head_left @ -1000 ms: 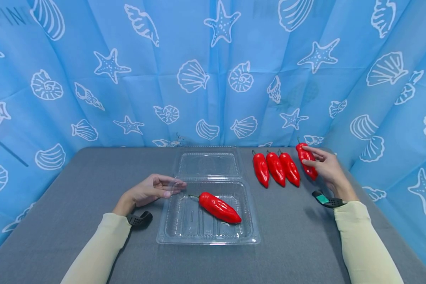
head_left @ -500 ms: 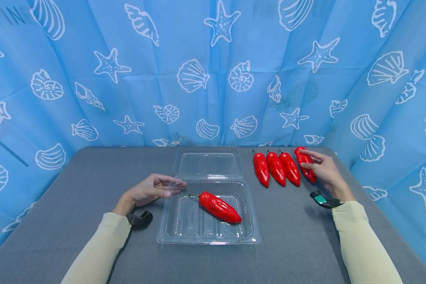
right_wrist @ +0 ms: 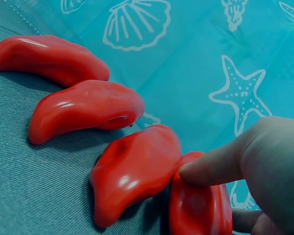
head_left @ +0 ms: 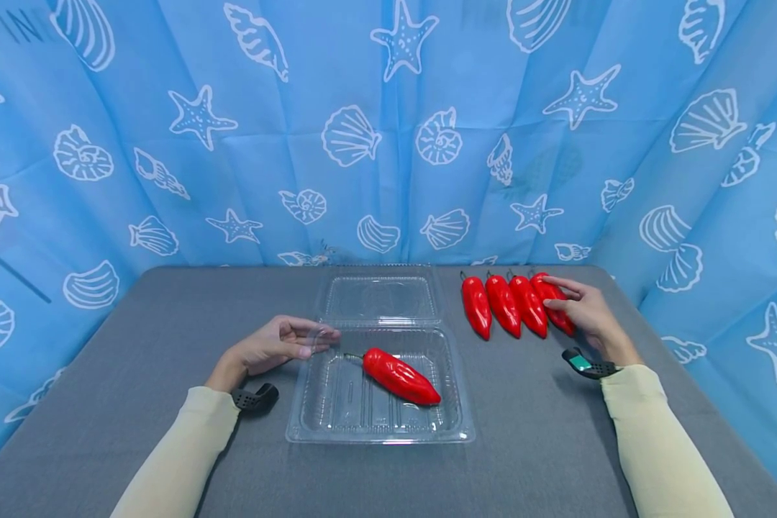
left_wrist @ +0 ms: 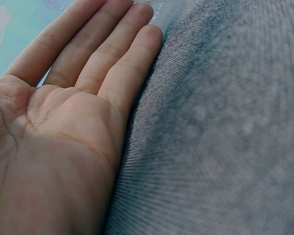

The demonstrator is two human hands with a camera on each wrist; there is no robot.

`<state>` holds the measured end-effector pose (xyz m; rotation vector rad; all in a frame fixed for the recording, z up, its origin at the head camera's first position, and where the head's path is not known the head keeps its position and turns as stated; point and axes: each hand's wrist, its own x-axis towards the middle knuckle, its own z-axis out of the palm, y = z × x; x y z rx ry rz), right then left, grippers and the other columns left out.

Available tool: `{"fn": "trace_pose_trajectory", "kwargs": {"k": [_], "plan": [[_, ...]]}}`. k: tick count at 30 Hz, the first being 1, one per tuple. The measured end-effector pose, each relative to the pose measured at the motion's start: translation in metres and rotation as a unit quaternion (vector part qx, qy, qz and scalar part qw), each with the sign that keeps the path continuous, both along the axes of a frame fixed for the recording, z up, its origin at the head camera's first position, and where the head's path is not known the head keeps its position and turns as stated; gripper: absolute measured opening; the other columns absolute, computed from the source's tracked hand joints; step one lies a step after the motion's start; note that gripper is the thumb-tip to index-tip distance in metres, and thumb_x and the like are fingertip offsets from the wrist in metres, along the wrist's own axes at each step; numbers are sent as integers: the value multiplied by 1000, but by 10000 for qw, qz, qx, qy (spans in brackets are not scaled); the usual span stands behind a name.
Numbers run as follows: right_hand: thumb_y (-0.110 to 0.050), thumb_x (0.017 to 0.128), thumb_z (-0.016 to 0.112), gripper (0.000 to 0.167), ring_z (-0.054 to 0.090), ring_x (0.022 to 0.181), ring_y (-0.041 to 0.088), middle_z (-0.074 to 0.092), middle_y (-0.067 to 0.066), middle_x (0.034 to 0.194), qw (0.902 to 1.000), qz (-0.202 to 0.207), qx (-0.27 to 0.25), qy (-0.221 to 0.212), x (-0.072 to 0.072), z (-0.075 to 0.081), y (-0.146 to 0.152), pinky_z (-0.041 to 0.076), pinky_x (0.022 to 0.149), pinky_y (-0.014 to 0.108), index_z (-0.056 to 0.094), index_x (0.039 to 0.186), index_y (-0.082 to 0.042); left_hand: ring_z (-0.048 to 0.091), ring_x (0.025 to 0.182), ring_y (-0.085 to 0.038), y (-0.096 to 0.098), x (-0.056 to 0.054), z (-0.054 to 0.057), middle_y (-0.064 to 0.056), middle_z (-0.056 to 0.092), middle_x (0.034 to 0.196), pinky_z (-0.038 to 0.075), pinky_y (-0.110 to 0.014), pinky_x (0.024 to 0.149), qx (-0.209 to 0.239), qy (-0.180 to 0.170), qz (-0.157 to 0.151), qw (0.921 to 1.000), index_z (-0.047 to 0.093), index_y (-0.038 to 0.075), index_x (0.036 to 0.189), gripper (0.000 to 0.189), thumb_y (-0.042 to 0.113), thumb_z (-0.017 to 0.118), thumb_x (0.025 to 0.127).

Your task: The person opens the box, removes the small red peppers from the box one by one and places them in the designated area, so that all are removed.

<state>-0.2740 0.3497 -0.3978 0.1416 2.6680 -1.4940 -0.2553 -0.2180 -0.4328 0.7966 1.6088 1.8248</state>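
My right hand [head_left: 585, 311] is at the far right of a row, thumb and fingers either side of a long red pepper [right_wrist: 198, 208]. That pepper lies right beside the neighbouring red pepper [right_wrist: 137, 166], and two more, a red pepper [head_left: 503, 305] and another red pepper [head_left: 475, 308], lie to its left. One red pepper [head_left: 401, 378] with a green stem rests slanted inside a clear plastic container [head_left: 380, 437]. My left hand [head_left: 281, 344] rests at the container's upper left edge, fingers loosely extended and holding nothing; its palm shows in the left wrist view.
The container's clear lid [head_left: 382, 298] lies folded back behind it. A grey cloth [head_left: 531, 446] covers the table, and a blue curtain [head_left: 265, 165] with shell and starfish prints hangs along the back and sides.
My right hand has moved the rightmost pepper left and slightly toward me, up against the row. The left hand, container and other peppers stay where they were.
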Motion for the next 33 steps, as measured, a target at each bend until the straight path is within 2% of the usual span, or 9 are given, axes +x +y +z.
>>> {"fn": "trace_pose_trajectory", "kwargs": {"k": [12, 18, 26, 33], "plan": [[-21, 103, 57, 60, 30, 135, 50, 28, 34, 156, 9999, -83, 29, -76, -2, -1, -5, 46, 90, 34, 36, 157, -9, 54, 134, -26, 0, -1, 0, -24, 56, 142, 43, -37, 111, -8, 47, -57, 10000, 53, -10, 140, 50, -2, 65, 92], [-21, 103, 56, 59, 32, 134, 49, 31, 34, 153, 10000, -52, 24, -45, 0, 0, -8, 46, 89, 32, 36, 157, -7, 54, 134, -26, 0, -1, -1, -23, 57, 142, 42, -37, 112, 51, 37, -85, 9999, 54, -9, 139, 50, -3, 66, 92], [-25, 104, 56, 60, 31, 138, 50, 30, 34, 155, 9999, -61, -15, -94, 0, 1, -7, 46, 92, 34, 36, 157, -8, 54, 134, -28, -1, -1, 0, -28, 54, 143, 43, -37, 111, 60, 106, -111, 9999, 53, -11, 139, 51, 2, 68, 92], [-27, 104, 55, 60, 37, 136, 50, 34, 33, 154, 10000, -47, 7, -13, 0, 3, -4, 50, 87, 28, 36, 157, -6, 54, 134, -28, -1, 0, 1, -29, 53, 143, 43, -37, 111, 50, 67, -83, 9999, 52, -13, 139, 52, 2, 69, 92]]}}
